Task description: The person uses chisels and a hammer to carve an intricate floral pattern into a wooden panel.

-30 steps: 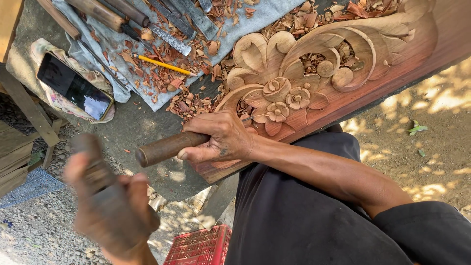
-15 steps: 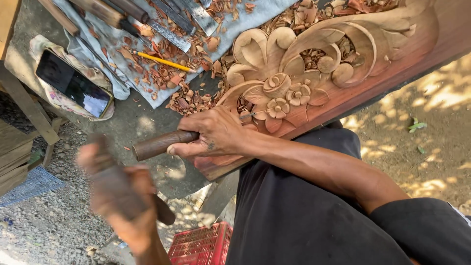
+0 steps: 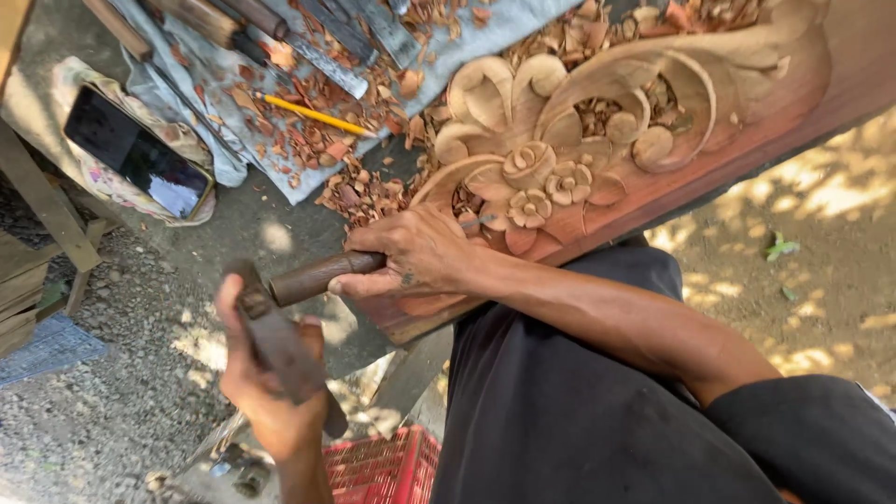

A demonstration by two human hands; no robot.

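My right hand [image 3: 418,259] is closed around a chisel [image 3: 317,276] with a dark round wooden handle. Its thin blade tip rests on the carved wooden panel [image 3: 597,140], by the small flowers of the relief. The reddish panel bears scrolls, leaves and flowers and lies slanted across a bench. My left hand [image 3: 266,373] grips a dark wooden mallet [image 3: 273,331], whose head is right at the butt end of the chisel handle. My black shirt fills the lower right.
Wood chips [image 3: 308,131] litter a grey cloth with several more chisels [image 3: 327,37] and a yellow pencil [image 3: 317,116]. A phone [image 3: 135,154] lies on a cloth at left. A red crate [image 3: 383,467] stands on gravel ground below.
My left hand has swung the mallet up and to the right, bringing its head against the chisel handle. My right hand has held the chisel in place on the panel.
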